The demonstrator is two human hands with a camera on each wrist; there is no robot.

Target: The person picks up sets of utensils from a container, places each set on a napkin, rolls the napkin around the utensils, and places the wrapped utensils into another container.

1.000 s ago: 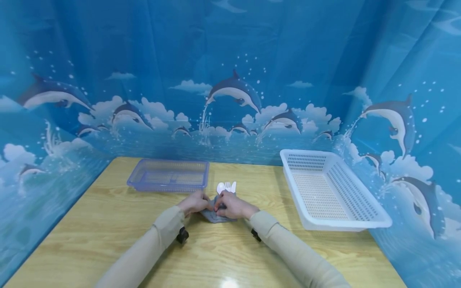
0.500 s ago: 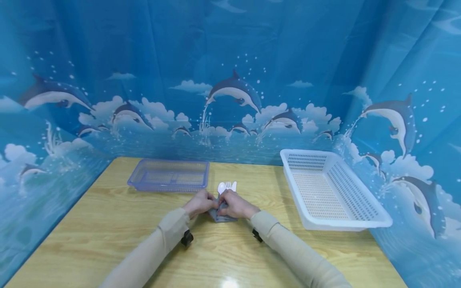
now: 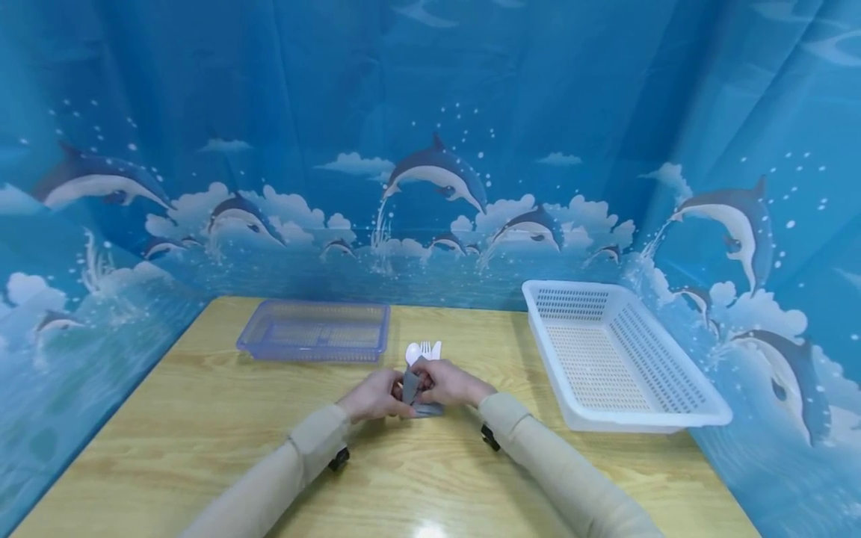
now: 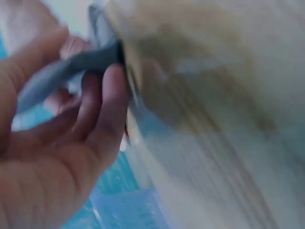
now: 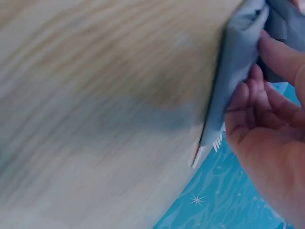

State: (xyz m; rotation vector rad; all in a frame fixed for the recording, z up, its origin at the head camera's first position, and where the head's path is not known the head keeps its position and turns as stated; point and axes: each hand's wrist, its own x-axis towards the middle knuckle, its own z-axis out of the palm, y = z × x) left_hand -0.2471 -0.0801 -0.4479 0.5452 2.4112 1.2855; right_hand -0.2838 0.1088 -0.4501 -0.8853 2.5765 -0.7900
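A grey cloth napkin [image 3: 427, 410] lies partly folded at the table's middle. From its far end stick out the white heads of a spoon [image 3: 413, 353], a fork [image 3: 426, 348] and a knife [image 3: 436, 350]; their handles are hidden. My left hand [image 3: 374, 394] pinches a raised fold of the cloth between thumb and fingers, as the left wrist view also shows for the napkin [image 4: 93, 59]. On the right side, my right hand [image 3: 452, 382] holds the folded napkin [image 5: 240, 62] with thumb and curled fingertips. Both hands nearly meet over the cloth.
A see-through purple basket [image 3: 315, 351] stands at the back left of the wooden table [image 3: 202, 418]. At the right is a larger white perforated basket [image 3: 646, 418]. A blue dolphin-print curtain [image 3: 430, 97] encloses the back and sides.
The left part of the napkin has been drawn up and rightward into a raised fold. My left hand has turned and come slightly nearer the front edge; my right hand has shifted slightly right.
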